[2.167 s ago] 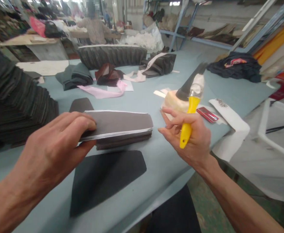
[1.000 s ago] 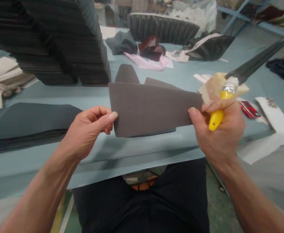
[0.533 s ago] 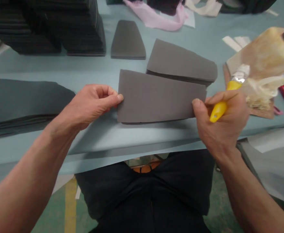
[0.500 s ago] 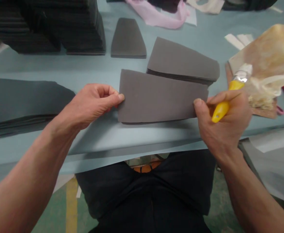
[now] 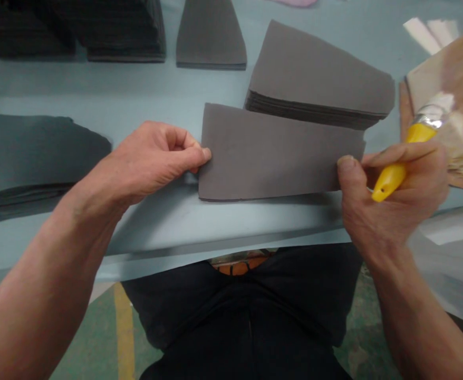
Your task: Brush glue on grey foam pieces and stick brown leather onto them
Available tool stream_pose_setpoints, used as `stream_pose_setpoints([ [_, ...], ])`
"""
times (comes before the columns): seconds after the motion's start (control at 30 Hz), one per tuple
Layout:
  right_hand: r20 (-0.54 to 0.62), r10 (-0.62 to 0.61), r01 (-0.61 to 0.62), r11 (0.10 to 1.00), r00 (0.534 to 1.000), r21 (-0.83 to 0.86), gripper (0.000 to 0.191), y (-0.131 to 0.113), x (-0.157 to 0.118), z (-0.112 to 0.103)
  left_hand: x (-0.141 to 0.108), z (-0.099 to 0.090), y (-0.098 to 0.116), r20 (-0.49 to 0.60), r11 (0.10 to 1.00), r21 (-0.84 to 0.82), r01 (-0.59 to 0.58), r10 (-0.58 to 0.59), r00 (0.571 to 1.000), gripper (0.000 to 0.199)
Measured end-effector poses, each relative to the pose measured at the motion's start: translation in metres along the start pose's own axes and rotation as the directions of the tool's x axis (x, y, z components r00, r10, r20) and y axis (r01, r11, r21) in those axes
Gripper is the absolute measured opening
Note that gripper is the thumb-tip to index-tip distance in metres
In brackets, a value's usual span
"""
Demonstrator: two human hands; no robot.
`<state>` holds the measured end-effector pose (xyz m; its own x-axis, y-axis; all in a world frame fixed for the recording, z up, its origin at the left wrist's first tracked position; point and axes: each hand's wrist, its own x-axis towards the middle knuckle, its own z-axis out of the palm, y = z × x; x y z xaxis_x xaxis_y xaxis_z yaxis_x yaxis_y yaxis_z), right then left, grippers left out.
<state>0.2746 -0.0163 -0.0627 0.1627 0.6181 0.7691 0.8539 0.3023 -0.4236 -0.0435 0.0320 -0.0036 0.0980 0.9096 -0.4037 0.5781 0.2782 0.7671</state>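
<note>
Along the near edge of the table (image 5: pixel 136 87), between the pile of darker pieces (image 5: pixel 29 148) on the left and the grey stack (image 5: pixel 318 68) farther back on the right, we hold a grey panel (image 5: pixel 271 158), its long side roughly in line with that edge. With the edge so near, a slip toward us could, we judge, send it over. Whether it touches the grey stack we cannot tell; if it does, a push away from us might knock the top pieces askew. Our right hand (image 5: pixel 403 195) clamps the panel's right end under the thumb while also gripping a yellow-handled brush (image 5: pixel 419 132); that double hold seems the weaker one, so the panel could twist loose. Our left hand (image 5: pixel 148 161) pinches the left end, thumb on top. The brush's whitish tip (image 5: pixel 442 103) stands clear of the panel; if wet, a wrist turn might smear the grey face.
</note>
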Motion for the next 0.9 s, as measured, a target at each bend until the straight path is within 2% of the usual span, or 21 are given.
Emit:
stream_pose_setpoints([
  [0.13, -0.017, -0.019, 0.020, 1.000, 1.000, 0.016, 0.028, 0.001, -0.001, 0.001, 0.005, -0.002, -0.001, -0.016, 0.998, 0.060, 0.025, -0.024, 1.000, 0.033],
  [0.4, 0.016, 0.099, -0.100, 0.994, 0.995, 0.038, 0.032, 0.004, -0.008, 0.006, 0.017, -0.007, -0.010, 0.014, 0.995, 0.086, 0.052, -0.053, 0.998, 0.038],
  [0.57, -0.029, 0.069, -0.067, 0.995, 0.997, 0.075, 0.033, 0.014, -0.011, 0.012, 0.022, -0.011, -0.011, 0.065, 0.994, 0.053, 0.091, -0.094, 0.993, 0.043],
  [0.7, -0.061, 0.001, 0.007, 0.990, 0.998, 0.143, 0.032, 0.018, -0.012, 0.015, 0.021, -0.014, -0.009, 0.053, 0.989, 0.081, 0.126, -0.130, 0.990, 0.047],
  [0.9, -0.069, 0.029, -0.020, 0.993, 0.997, 0.117, 0.033, 0.019, -0.012, 0.017, 0.024, -0.016, -0.007, 0.039, 0.980, 0.128, 0.151, -0.157, 0.987, 0.047],
])
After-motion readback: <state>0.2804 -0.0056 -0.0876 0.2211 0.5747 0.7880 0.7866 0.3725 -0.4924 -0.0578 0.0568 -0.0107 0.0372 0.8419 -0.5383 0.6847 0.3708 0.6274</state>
